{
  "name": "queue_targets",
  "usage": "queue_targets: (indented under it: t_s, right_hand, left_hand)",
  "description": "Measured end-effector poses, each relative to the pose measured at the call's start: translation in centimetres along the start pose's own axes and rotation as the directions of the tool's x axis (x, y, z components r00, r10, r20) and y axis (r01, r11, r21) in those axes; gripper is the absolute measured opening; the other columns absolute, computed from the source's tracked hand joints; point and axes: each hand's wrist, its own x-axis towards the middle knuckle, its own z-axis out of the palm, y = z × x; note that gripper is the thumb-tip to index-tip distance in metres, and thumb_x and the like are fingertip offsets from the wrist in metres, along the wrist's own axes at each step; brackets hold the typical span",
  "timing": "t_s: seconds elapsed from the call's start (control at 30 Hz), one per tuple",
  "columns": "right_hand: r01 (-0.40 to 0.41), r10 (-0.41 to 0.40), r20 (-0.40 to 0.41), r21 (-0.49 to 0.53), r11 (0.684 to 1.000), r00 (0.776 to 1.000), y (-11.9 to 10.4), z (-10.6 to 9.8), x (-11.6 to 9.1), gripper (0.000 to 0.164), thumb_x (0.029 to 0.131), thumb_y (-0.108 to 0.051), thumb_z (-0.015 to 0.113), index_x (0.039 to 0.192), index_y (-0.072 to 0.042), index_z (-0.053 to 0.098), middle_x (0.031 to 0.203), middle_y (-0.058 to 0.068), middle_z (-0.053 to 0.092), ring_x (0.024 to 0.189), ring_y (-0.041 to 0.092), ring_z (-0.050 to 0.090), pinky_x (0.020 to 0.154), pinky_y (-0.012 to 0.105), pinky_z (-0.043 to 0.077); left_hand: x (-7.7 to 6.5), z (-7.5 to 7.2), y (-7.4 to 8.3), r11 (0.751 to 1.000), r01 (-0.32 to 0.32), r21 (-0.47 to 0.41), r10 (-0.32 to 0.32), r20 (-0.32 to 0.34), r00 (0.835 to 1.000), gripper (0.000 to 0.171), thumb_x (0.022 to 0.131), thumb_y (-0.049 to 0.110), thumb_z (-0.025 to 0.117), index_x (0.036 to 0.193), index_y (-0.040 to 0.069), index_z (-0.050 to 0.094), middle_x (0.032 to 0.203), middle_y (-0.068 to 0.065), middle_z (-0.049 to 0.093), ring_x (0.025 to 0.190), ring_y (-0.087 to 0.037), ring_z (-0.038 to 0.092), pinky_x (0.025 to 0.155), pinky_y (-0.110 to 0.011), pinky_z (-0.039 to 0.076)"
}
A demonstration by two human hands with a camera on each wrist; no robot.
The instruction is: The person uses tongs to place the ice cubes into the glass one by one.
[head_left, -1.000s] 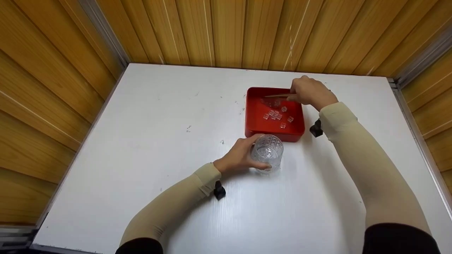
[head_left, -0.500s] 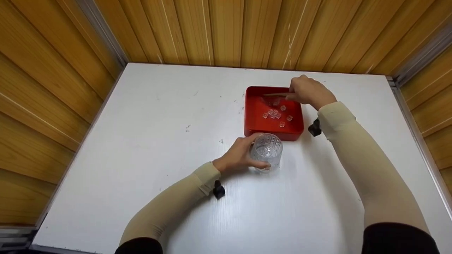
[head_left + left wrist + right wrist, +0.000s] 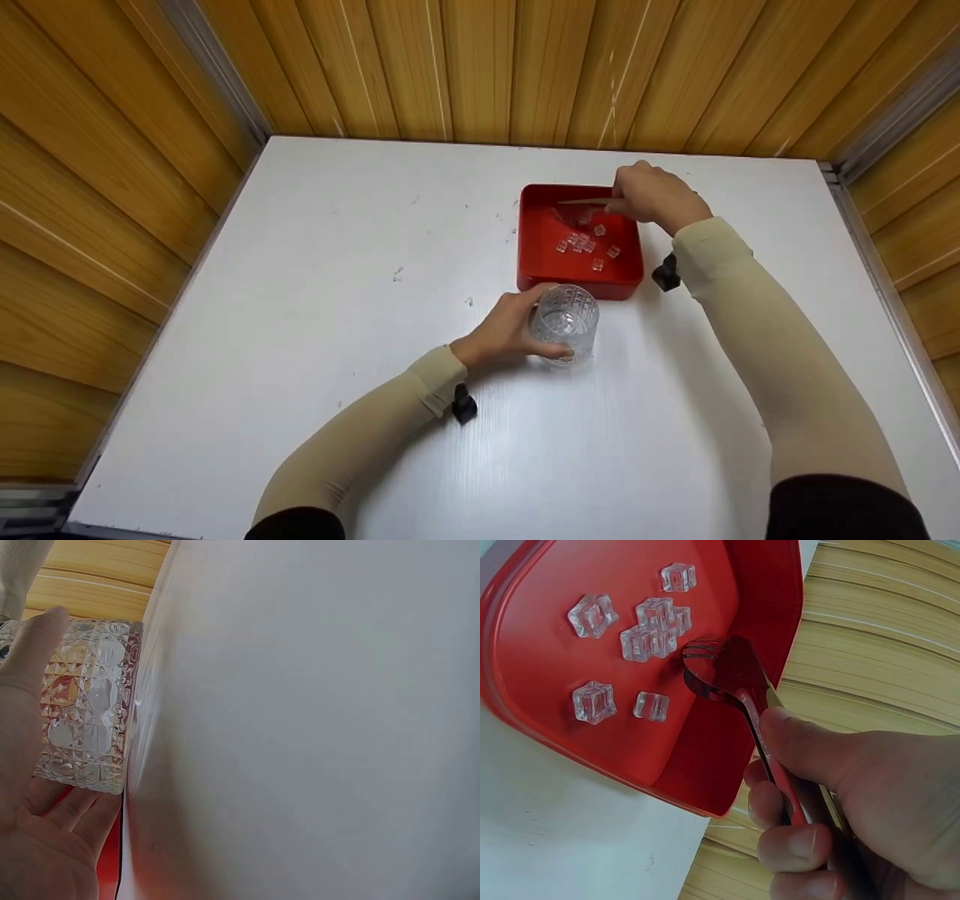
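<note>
My left hand (image 3: 504,330) grips a clear cut-glass tumbler (image 3: 581,330), thumb on the near side and fingers round the far side. The tumbler (image 3: 86,701) stands upright on the table against the front of a red square tray (image 3: 581,286). Over the tray's back right corner, my right hand (image 3: 656,196) holds metal tongs (image 3: 751,716) with a forked end. Their tips reach down into the tray, close to a small cluster of clear ice-like cubes (image 3: 639,643). Other cubes lie scattered about, such as a single cube (image 3: 594,703) near the tray's side.
The white tabletop (image 3: 360,247) extends to the left of the tray and in front of it. Wood-patterned panels (image 3: 480,71) rise behind the table's back edge and at both sides. Black wrist mounts (image 3: 464,405) hang from the beige sleeves.
</note>
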Motion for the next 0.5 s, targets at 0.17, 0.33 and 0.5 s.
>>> queue_targets:
  t_s: [0.17, 0.33, 0.5]
  right_hand:
    - [-0.005, 0.005, -0.008, 0.005, 1.0, 1.0, 0.12, 0.05, -0.09, 0.028, 0.099, -0.016, 0.07, 0.118, 0.003, 0.072, 0.107, 0.023, 0.071, 0.088, 0.033, 0.066, 0.079, 0.048, 0.06]
    - [0.002, -0.002, -0.004, 0.0, 1.0, 1.0, 0.37, 0.02, 0.03, 0.028, 0.099, -0.017, 0.07, 0.119, 0.002, 0.072, 0.108, 0.022, 0.071, 0.089, 0.033, 0.066, 0.08, 0.047, 0.06]
    - [0.004, -0.004, 0.007, -0.015, 1.0, 1.0, 0.67, -0.16, -0.1, 0.029, 0.1, -0.018, 0.069, 0.12, 0.002, 0.071, 0.108, 0.021, 0.071, 0.09, 0.032, 0.065, 0.077, 0.045, 0.06]
  left_hand:
    - [-0.03, 0.02, 0.01, 1.0, -0.001, -0.001, 0.001, -0.001, 1.0, 0.086, 0.073, 0.037, 0.094, 0.144, 0.012, 0.053, 0.125, -0.002, 0.071, 0.111, -0.011, 0.065, 0.099, -0.02, 0.048]
    - [0.01, -0.01, 0.05, 1.0, 0.008, 0.009, -0.008, -0.001, 1.0, 0.086, 0.072, 0.038, 0.095, 0.143, 0.012, 0.053, 0.125, -0.003, 0.071, 0.11, -0.012, 0.066, 0.098, -0.021, 0.049]
    - [-0.01, -0.03, 0.02, 1.0, 0.013, 0.006, -0.013, -0.001, 1.0, 0.087, 0.072, 0.039, 0.094, 0.144, 0.013, 0.053, 0.125, -0.002, 0.071, 0.11, -0.012, 0.066, 0.098, -0.021, 0.049]
